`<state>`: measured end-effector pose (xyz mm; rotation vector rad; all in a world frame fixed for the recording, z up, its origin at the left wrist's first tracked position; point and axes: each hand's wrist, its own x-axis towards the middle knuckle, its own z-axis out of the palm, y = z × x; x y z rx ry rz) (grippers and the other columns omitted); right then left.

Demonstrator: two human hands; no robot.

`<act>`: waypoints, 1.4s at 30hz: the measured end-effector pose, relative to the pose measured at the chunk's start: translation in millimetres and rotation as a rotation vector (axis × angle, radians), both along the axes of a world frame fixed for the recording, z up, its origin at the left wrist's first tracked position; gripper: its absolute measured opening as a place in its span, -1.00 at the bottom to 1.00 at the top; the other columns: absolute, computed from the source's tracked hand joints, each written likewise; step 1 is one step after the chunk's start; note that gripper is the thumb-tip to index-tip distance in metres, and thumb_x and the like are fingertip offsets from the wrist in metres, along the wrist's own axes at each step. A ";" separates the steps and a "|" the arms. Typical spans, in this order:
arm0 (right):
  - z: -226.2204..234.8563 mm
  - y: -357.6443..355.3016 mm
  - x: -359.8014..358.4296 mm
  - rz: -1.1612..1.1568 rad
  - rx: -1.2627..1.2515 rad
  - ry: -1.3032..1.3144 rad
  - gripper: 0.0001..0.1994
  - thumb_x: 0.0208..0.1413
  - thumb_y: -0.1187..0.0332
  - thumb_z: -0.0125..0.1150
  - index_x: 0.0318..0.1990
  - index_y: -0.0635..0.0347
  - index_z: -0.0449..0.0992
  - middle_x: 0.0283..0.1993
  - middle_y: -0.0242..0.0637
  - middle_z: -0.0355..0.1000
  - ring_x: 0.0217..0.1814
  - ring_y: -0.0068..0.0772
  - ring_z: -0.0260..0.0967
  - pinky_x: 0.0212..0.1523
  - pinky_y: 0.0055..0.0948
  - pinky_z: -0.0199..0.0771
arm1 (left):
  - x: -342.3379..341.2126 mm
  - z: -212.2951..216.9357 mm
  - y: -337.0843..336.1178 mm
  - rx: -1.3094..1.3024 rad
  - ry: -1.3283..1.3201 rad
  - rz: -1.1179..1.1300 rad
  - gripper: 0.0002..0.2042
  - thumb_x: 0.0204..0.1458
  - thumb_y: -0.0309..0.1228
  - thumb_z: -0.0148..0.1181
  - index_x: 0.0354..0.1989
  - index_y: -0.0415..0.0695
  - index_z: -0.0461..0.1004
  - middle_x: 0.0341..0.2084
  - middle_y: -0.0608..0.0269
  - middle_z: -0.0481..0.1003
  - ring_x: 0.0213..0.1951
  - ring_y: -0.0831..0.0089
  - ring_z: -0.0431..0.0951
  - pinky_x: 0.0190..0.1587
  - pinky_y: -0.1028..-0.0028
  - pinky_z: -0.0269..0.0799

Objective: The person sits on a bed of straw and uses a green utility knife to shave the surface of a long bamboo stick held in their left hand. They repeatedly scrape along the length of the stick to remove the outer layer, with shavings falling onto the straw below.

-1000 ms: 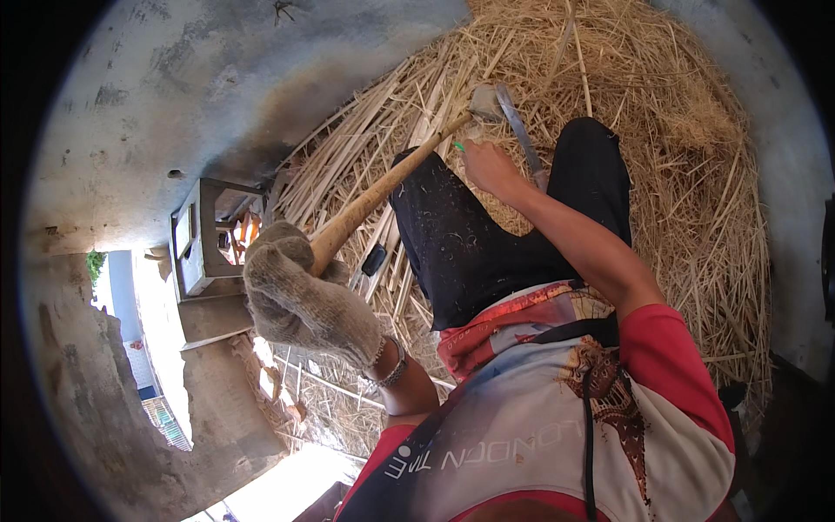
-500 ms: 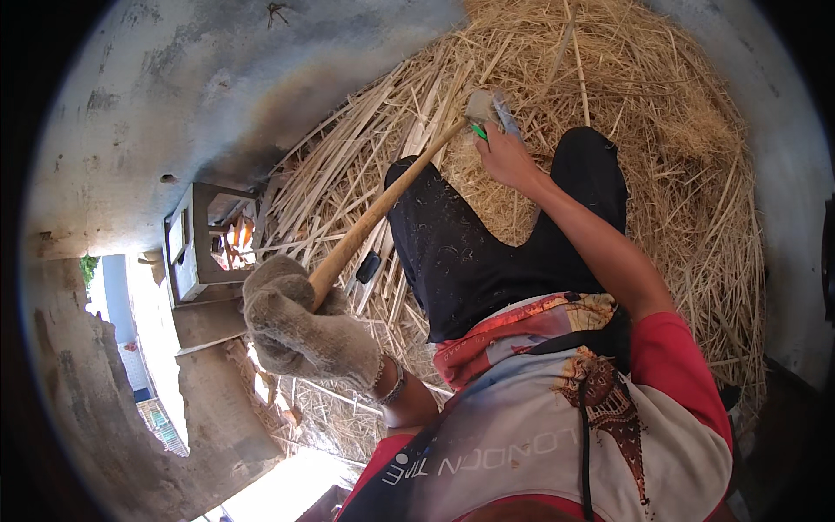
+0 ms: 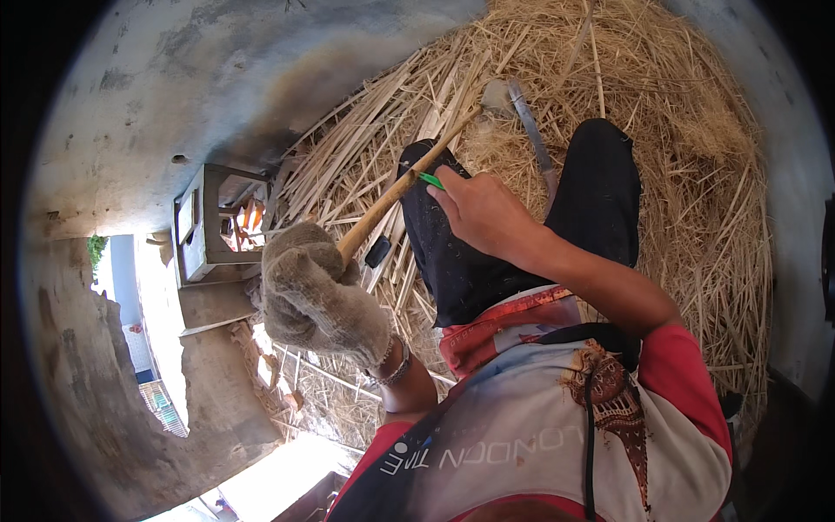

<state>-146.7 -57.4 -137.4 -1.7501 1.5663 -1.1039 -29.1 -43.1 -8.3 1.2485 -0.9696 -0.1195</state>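
My left hand [image 3: 313,296], in a thick grey-brown knitted glove, is closed round the near end of a long pale wooden stick [image 3: 383,204]. The stick slants away to the upper right, its far tip by a greyish block [image 3: 498,98]. My bare right hand [image 3: 485,213] is closed on a small green tool [image 3: 430,179], which lies against the stick about midway; most of it is hidden in my fingers. Past that hand a long metal blade [image 3: 531,126] stands beside the block, between my knees.
Straw and split strips [image 3: 678,157] heap up ahead and to the right. A grey wooden box-like frame [image 3: 204,226] stands at the left, by a stained wall [image 3: 217,78]. A small black object [image 3: 377,252] lies beside the stick. My black-trousered legs [image 3: 600,191] are spread either side.
My right hand has drawn back along the stick from its far end toward me, with the green tool. The blade and block now show more fully. My left hand keeps its grip.
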 end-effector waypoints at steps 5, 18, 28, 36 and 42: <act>-35.0 -29.9 -16.6 -0.113 -0.028 0.144 -0.78 0.32 0.29 0.06 -0.22 0.31 0.38 -0.64 0.14 0.38 -0.52 0.30 0.43 -0.49 0.10 0.40 | -1.3 6.8 -0.9 0.035 -0.017 -0.051 -0.49 0.13 0.06 0.19 -0.64 -0.16 0.41 -0.65 0.27 0.40 -0.67 0.51 0.43 -0.74 0.56 0.29; -67.3 -33.8 -29.6 -0.079 0.000 0.154 -0.76 0.31 0.29 0.07 -0.27 0.34 0.37 -0.63 0.13 0.41 -0.52 0.26 0.47 -0.49 0.06 0.48 | -7.2 -3.1 1.3 -0.010 -0.148 -0.055 -0.43 0.21 0.11 0.05 -0.69 -0.11 0.36 -0.69 0.27 0.41 -0.75 0.56 0.37 -0.77 0.63 0.18; -84.1 -46.3 -19.0 -0.121 0.026 0.155 -0.80 0.31 0.32 0.04 -0.23 0.33 0.40 -0.62 0.10 0.43 -0.57 0.17 0.50 -0.57 -0.03 0.50 | -18.8 5.8 -4.0 0.017 -0.092 0.046 -0.44 0.21 0.10 0.01 -0.73 -0.05 0.29 -0.74 0.36 0.30 -0.75 0.60 0.25 -0.78 0.59 0.07; -154.6 -47.3 -91.5 -0.272 0.433 0.273 -0.78 0.27 0.36 0.03 -0.12 0.39 0.42 -0.35 0.22 0.52 -0.22 0.23 0.55 -0.24 0.18 0.51 | -11.6 -2.6 -9.6 -0.053 -0.077 0.047 -0.44 0.21 0.12 0.05 -0.69 -0.06 0.33 -0.71 0.35 0.34 -0.72 0.60 0.33 -0.77 0.64 0.13; -81.2 -42.5 -47.0 -0.112 0.148 0.025 -0.73 0.33 0.24 0.01 -0.19 0.33 0.39 -0.51 0.21 0.45 -0.41 0.32 0.47 -0.32 0.20 0.42 | -10.9 -0.7 -5.7 -0.020 -0.156 -0.012 -0.44 0.22 0.10 0.04 -0.66 -0.13 0.35 -0.64 0.24 0.40 -0.63 0.49 0.43 -0.72 0.56 0.27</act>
